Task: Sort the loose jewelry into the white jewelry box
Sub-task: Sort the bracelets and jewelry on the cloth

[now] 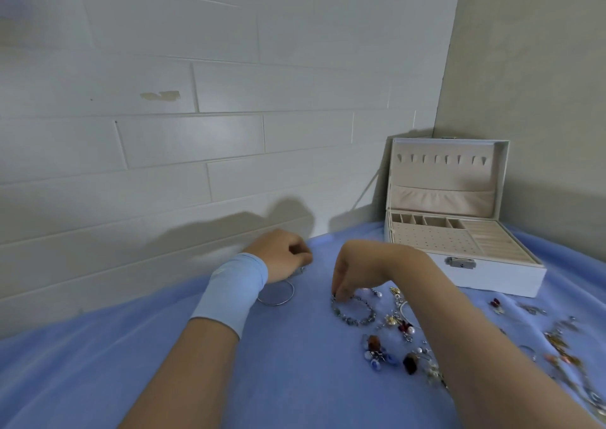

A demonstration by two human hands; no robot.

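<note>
The white jewelry box [492, 273] stands open at the far right, lid up, with beige compartments inside. My right hand [352, 269] reaches down and pinches the top of a grey beaded bracelet [355, 317] lying on the blue cloth. My left hand [282, 255], with a light blue wristband, is curled over the upper end of a thin silver bangle [278, 297]; what its fingers hold is partly hidden. Several loose pieces of jewelry [393, 353] lie scattered under and right of my right forearm.
A blue cloth [164, 363] covers the table. A white brick-pattern wall [196, 133] runs close behind my left hand, and a beige wall stands behind the box. More small earrings and charms [557, 340] spread toward the right edge.
</note>
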